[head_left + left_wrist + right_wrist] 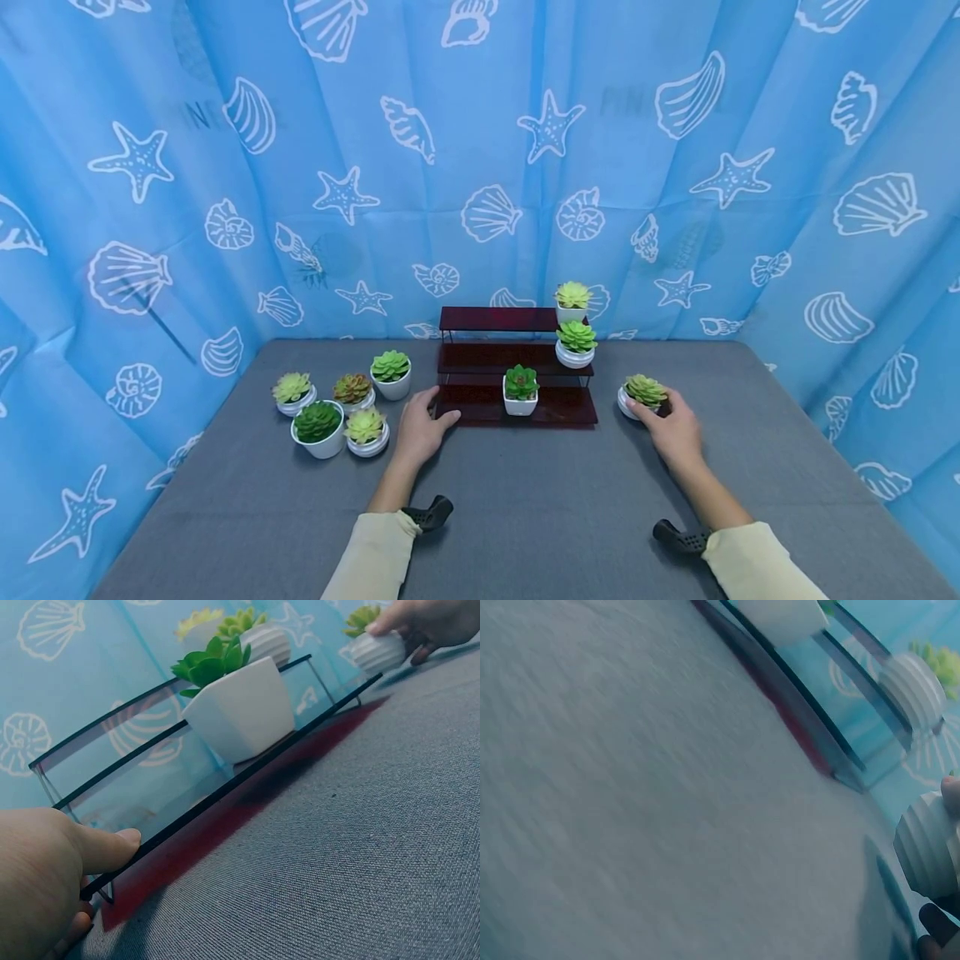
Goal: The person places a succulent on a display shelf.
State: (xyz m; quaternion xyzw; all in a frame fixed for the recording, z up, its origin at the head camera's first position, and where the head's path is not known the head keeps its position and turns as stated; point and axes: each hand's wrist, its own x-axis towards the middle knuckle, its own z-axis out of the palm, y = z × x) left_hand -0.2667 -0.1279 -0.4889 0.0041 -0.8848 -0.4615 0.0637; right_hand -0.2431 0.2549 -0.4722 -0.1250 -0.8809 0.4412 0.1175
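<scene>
A cluster of five small potted succulents [335,408] in white pots stands on the left of the grey fabric-covered worktop [525,517], close together. A green succulent in a white angular pot [521,390] sits on the lowest tier, one in a round ribbed pot [575,342] on the middle tier, and a pale one [573,300] on the top. A blue curtain printed with white shells and starfish [480,150] hangs behind.
</scene>
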